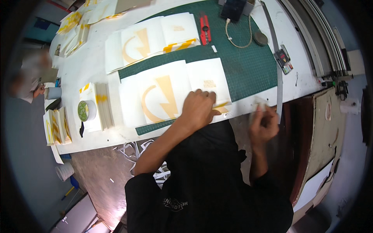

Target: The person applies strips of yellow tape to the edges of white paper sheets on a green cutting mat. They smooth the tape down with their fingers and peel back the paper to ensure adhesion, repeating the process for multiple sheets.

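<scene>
A white folded paper sheet printed with a pale yellow-orange design lies near the table's front edge. My left hand presses on its right part, fingers curled and thumb close to the lower right corner, where a yellow patch shows. Off the table's front edge, to the right, my right hand is raised with fingers bent together in a pinch. A faint, blurred pale bit shows at its fingertips, too smeared to name. Behind the sheet lies a stack of similar printed sheets on a green cutting mat.
A red-handled tool lies on the mat, near a phone with a cable and a round dark object. At right lies a long metal ruler. A tape roll rests on stacked paper at left. Another person is at far left.
</scene>
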{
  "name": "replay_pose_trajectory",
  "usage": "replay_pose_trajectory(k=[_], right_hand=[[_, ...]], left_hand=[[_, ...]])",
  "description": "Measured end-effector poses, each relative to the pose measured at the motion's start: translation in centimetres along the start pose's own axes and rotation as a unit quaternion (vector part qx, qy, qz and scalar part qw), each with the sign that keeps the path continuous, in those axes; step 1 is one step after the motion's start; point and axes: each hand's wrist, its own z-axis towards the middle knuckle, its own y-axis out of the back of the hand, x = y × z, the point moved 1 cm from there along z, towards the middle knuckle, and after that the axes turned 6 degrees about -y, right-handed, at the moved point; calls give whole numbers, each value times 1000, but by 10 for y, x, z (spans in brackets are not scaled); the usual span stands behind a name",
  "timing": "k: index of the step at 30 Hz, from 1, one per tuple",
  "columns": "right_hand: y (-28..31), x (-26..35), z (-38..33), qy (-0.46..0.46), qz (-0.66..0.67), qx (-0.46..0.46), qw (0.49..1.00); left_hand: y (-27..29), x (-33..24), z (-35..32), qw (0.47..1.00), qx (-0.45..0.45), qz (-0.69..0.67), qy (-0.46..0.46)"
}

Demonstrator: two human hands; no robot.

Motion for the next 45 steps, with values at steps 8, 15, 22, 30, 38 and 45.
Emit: replay_pose_trajectory(k=[8,15,22,30,38,45], right_hand=[[-17,-34,37,-67,87,-31,994],[-52,-70,33,-160,175,13,971],[-54,-106,24,-150,198,33,968],[-56,-88,24,-145,164,21,976],[-53,-66,30,-91,126,33,987],[-55,-74,32,-99,161,91,978]], left_hand=[[59,19,-24,932,-207,-294,39],[183,85,-49,643,-705,-299,-3],[238,87,55,766,-614,34,-187],[105,183,142,977,-206,58,0],[90,144,115,981,-189,34,-36],[80,133,104,973,-203,104,-42]])
